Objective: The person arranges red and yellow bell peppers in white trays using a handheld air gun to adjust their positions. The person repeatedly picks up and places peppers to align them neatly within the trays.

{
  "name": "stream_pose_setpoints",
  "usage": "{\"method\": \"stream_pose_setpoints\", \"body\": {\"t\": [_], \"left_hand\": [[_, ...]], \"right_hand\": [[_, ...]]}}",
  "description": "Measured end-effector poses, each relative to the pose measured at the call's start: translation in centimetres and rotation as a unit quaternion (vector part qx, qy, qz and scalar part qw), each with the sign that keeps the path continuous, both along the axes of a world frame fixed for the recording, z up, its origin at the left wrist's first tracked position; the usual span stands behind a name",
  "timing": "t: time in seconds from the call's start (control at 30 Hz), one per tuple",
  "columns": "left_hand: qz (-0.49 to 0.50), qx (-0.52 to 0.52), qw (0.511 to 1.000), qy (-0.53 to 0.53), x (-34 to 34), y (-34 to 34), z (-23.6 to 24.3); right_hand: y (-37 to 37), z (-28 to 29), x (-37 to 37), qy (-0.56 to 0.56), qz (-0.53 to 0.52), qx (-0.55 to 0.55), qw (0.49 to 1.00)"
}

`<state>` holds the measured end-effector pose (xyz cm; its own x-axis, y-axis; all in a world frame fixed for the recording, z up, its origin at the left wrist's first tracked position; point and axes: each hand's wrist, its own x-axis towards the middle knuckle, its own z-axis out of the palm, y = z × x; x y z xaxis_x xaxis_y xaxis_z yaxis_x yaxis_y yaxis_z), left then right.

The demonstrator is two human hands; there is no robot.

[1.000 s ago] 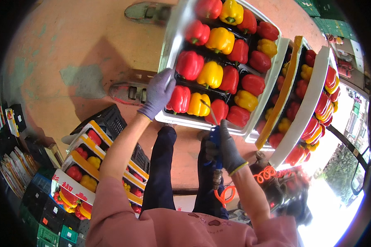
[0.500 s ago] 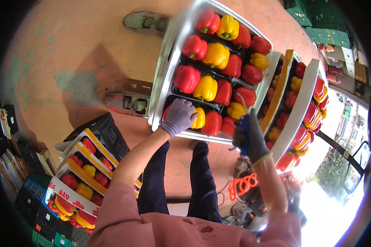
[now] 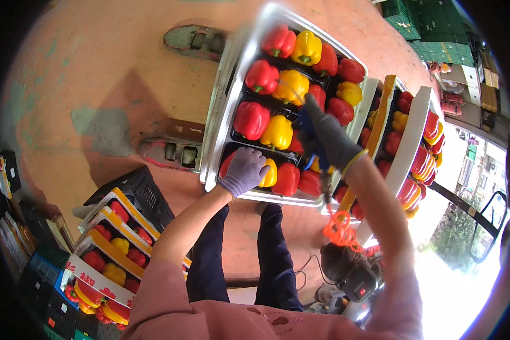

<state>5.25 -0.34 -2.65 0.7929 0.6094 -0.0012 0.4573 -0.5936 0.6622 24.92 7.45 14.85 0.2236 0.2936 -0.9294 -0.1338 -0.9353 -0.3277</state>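
The right hand [image 3: 335, 137] has its fingers wrapped round a blue air gun [image 3: 305, 121], whose long axis slants up and left over the white crate [image 3: 242, 62]. The second-row yellow pepper [image 3: 290, 86] lies up and left of those fingers, nearer them than the left hand [image 3: 245, 170], which curls over the front-left red pepper [image 3: 226, 163]; whether gripping, I cannot tell. One gun; six yellow peppers and roughly eleven red show in this crate, some partly hidden.

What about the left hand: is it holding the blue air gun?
No, the right hand grips the blue air gun, while the left hand is at a yellow pepper.
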Motion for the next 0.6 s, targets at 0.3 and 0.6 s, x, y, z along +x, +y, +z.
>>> {"method": "stream_pose_setpoints", "body": {"t": [0.3,0.6], "left_hand": [[-0.006,-0.021,1.0,0.004,-0.1,0.1,-0.2],[-0.005,-0.035,0.999,0.002,0.0,0.4,0.1]], "right_hand": [[3.8,0.5,10.6,-0.182,0.201,0.023,0.962],[1.9,0.2,17.1,-0.174,0.485,-0.204,0.832]]}}
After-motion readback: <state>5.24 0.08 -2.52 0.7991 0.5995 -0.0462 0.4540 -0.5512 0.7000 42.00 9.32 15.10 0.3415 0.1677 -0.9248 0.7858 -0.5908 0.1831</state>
